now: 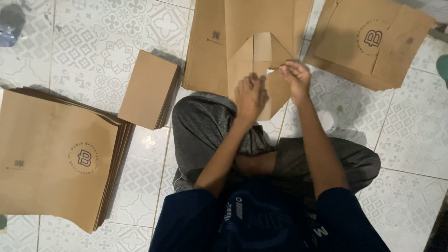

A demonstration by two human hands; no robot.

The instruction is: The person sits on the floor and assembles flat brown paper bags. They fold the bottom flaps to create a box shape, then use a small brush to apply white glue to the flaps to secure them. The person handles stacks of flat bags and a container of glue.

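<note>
Pressed flat with fingers together, the left hand (251,95) holds down the folded bottom flaps of a flat brown paper bag (254,51) on the floor past the person's knees; just right, the right hand (295,77) pinches a flap edge. Its bottom looks half-folded; a big stack of flat brown printed bags (51,156) lies far left.

dark navy short-sleeved shirt with white print on its chest, grey trousers below bare forearms, left hand (250,97) and right hand (296,79) ungloved.
</note>
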